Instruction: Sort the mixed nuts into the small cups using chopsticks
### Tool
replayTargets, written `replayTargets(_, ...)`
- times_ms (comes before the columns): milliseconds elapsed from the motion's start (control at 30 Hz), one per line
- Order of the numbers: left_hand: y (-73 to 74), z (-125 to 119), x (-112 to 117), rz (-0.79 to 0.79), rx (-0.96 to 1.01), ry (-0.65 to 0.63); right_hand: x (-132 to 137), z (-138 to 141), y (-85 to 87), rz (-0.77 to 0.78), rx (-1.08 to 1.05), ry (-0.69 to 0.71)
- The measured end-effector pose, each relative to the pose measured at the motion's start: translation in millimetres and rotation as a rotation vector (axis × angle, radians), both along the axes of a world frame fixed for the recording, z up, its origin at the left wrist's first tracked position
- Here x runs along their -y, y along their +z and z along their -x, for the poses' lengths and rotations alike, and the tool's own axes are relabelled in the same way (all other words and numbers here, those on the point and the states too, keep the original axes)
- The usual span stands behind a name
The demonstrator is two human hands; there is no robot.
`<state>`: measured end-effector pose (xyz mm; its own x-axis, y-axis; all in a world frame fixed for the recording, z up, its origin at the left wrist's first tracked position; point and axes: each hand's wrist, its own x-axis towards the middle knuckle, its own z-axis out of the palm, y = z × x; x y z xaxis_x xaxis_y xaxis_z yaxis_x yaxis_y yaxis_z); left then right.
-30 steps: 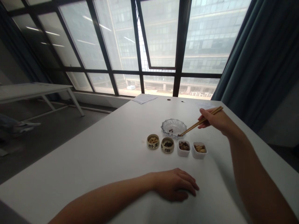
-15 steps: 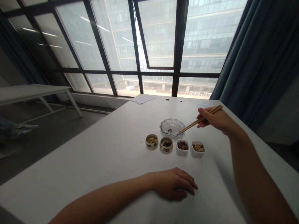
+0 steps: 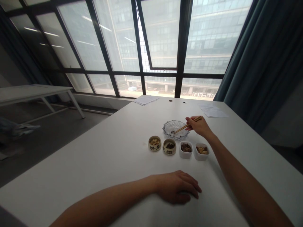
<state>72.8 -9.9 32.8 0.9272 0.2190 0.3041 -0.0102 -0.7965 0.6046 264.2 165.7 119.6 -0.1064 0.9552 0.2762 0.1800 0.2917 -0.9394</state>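
Observation:
My right hand (image 3: pixel 199 125) grips a pair of wooden chopsticks (image 3: pixel 186 126), their tips down inside a clear glass dish (image 3: pixel 175 129) near a few dark bits. In front of the dish stand a row of small bowls: a round one with pale nuts (image 3: pixel 155 143), a round one with dark pieces (image 3: pixel 169 146), a white square one with dark pieces (image 3: pixel 186 149) and a white square one with pale pieces (image 3: pixel 201 151). My left hand (image 3: pixel 179 186) rests palm down on the white table (image 3: pixel 106 164), fingers loosely spread, holding nothing.
Sheets of paper (image 3: pixel 145 99) lie at the table's far edge, more paper (image 3: pixel 214 112) at the far right. Large windows rise behind. A dark curtain (image 3: pixel 265 63) hangs at the right. Another white table (image 3: pixel 33 91) stands at the left.
My right hand has moved left and forward, bringing the chopstick tips from the dish's right rim into its middle. The left hand has not moved.

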Motion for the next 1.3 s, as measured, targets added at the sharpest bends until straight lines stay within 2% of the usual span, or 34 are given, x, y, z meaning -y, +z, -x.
replayTargets(367,1.3,0.4,-0.3,0.023,-0.015,-0.003,1.4,5.4,-6.9,-0.058,0.024,-0.006)
replayTargets(567,1.3,0.0,0.4,0.052,-0.034,0.013,5.0,6.9,-2.2,-0.073,0.057,-0.115)
replayTargets(733,1.2,-0.1,1.0,0.054,-0.031,0.016,5.4,2.5,7.2,-0.046,-0.007,-0.147)
replayTargets(867,1.1,0.3,0.4,0.038,-0.018,0.012,14.3,-6.3,28.6,-0.014,-0.093,-0.153)
replayTargets(1000,2.3,0.4,0.2,0.039,-0.025,0.005,35.1,-10.8,54.7,0.025,-0.165,-0.068)
replayTargets(1067,2.5,0.1,0.6,0.040,-0.027,0.011,45.9,-8.9,62.4,0.054,-0.155,0.001)
replayTargets(1167,1.9,-0.3,1.2,0.040,-0.034,0.024,56.2,-2.4,64.7,0.134,-0.082,0.089)
replayTargets(1300,0.8,-0.1,0.5,0.032,-0.037,0.022,55.7,0.0,59.9,0.201,0.020,0.159)
